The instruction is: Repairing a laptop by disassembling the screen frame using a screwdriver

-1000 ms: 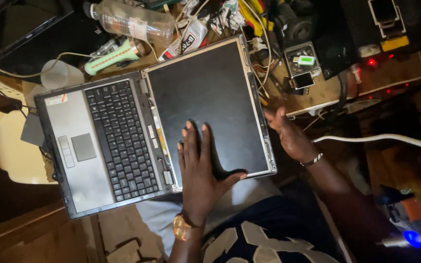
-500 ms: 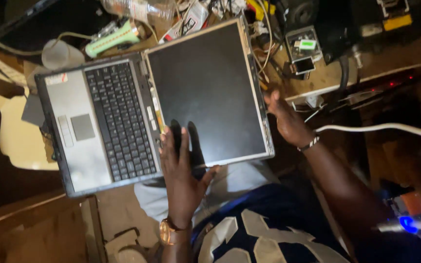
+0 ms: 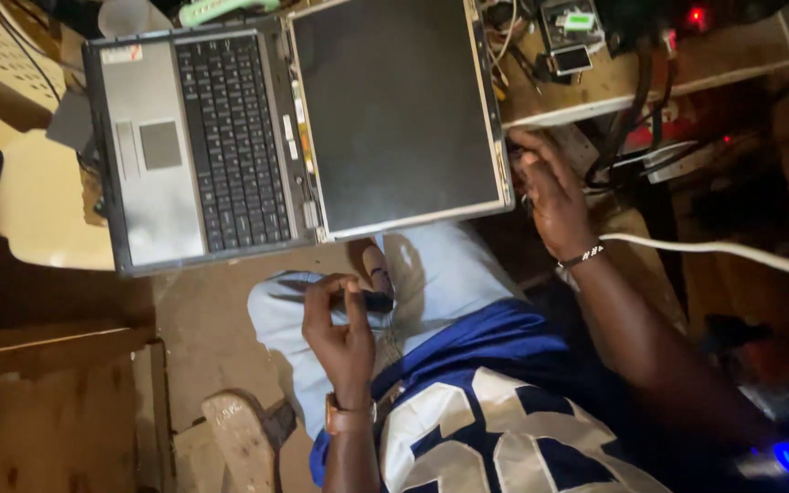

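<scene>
An open laptop lies flat across my lap and the table edge, with a grey keyboard half on the left and a dark, unlit screen on the right. My right hand, a bracelet on its wrist, grips the screen's right edge. My left hand, wearing a wristwatch, hovers over my lap below the laptop. Its fingertips pinch a small dark object; what that object is cannot be made out.
A wooden table behind the laptop holds cables, small electronic parts and a green item. A white cable runs across on the right. A pale plastic chair stands at the left, with wooden boards below.
My left hand has come off the laptop screen and dropped to my lap, now pinching a small dark object. My right hand stays at the screen's edge. The view has shifted downward.
</scene>
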